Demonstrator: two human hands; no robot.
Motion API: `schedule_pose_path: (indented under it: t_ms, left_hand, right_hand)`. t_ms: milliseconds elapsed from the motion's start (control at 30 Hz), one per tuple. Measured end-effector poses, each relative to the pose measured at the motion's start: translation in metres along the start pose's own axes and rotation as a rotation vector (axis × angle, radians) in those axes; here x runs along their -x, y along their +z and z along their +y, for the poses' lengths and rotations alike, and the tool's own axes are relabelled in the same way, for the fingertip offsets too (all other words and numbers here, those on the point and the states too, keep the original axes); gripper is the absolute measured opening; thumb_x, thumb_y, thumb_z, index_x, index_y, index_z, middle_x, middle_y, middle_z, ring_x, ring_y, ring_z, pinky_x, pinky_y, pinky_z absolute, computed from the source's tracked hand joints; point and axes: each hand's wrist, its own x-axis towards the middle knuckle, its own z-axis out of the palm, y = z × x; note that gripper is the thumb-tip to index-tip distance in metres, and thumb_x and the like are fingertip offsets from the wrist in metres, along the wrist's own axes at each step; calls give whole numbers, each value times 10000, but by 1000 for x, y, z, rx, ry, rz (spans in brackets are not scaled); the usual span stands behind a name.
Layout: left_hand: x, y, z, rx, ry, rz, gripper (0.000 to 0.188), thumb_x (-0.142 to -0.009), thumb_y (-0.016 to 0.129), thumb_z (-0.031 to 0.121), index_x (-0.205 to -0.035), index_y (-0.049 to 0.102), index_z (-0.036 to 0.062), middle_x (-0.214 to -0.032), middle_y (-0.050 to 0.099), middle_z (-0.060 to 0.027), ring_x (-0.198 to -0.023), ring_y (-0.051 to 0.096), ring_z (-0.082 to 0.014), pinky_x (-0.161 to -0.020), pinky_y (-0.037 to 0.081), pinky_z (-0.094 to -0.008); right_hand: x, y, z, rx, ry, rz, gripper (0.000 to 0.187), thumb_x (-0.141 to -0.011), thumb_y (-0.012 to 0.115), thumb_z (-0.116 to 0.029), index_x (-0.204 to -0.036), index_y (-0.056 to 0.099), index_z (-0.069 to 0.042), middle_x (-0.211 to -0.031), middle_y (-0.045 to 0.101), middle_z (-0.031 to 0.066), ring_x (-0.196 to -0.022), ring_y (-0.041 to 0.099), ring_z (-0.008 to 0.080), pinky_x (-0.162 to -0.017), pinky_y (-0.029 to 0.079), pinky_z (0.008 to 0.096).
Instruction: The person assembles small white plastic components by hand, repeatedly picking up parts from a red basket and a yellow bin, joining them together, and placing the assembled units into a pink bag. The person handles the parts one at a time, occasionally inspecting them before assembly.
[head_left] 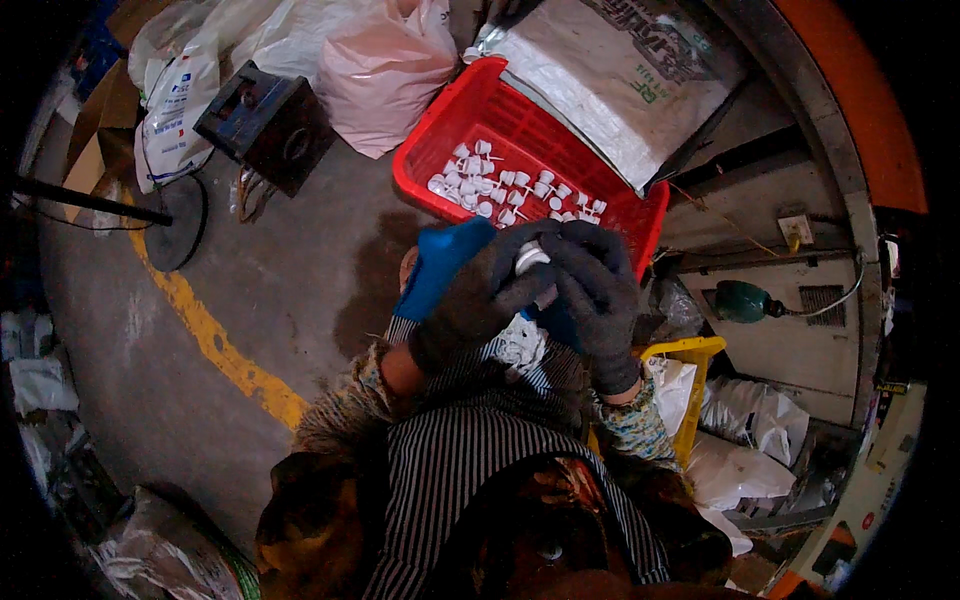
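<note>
My left hand (478, 300), in a dark grey glove, has its fingers closed on a small round white plastic part (532, 257). Meeting it from the other side, my right hand (598, 285) wears a matching glove, and its curled fingers grip the same part. The gloves hide much of the piece. Just beyond the hands stands a red plastic crate (424, 198), with many small white plastic parts (470, 180) lying loose in it. White scraps (520, 346) rest on my striped apron (450, 470), below the hands.
A pale sack (590, 85) lies over the crate's far right side. Behind to the left are a pink bag (385, 75) and a dark metal box (268, 125). At right sit a yellow crate (690, 347) and a green bottle-shaped object (742, 302). A yellow line (215, 340) crosses the floor.
</note>
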Motion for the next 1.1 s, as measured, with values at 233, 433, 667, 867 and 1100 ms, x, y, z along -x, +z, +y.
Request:
schedule_pose_path:
  t_ms: [233,433,667,867,1100]
  left_hand:
    - [4,17,-17,-581,538,282,302,-979,450,135,-1225,496,-36,-1137,546,-207,-1014,581,-281,-866,488,-369]
    - [14,33,-21,26,167,273,278,-979,419,128,-1200,499,-20,-1142,527,-203,-1023,569,-296,-890,473,-368]
    - [6,39,-30,-187,386,296,276,-972,429,141,-1197,510,3,-1131,538,-186,-1015,569,-303,-911,459,-381]
    - [-1,33,-22,-49,105,211,272,-979,438,95,-1229,468,-9,-1225,532,-216,-1097,561,-341,-954,465,-409]
    - [-1,17,-40,120,63,139,405,-1016,412,164,-1378,380,-16,-1335,468,-239,-1154,533,-331,-996,436,-393]
  right_hand:
    - [4,13,-15,-489,344,67,307,-838,649,-59,-1144,659,-42,-1156,586,120,-1056,584,250,-897,481,351]
    - [13,12,-16,-461,373,78,290,-831,661,-55,-1120,660,-37,-1114,599,111,-1016,583,224,-862,480,339]
    - [24,13,-8,-353,201,119,291,-785,652,20,-1073,622,-15,-1093,573,93,-1022,581,217,-899,459,318]
    - [18,19,-4,-475,348,170,370,-786,706,-31,-1147,631,-57,-1088,592,115,-993,594,252,-839,484,335]
    - [16,17,-7,67,93,162,413,-791,732,-85,-1193,640,-104,-1100,603,148,-958,619,293,-802,526,386]
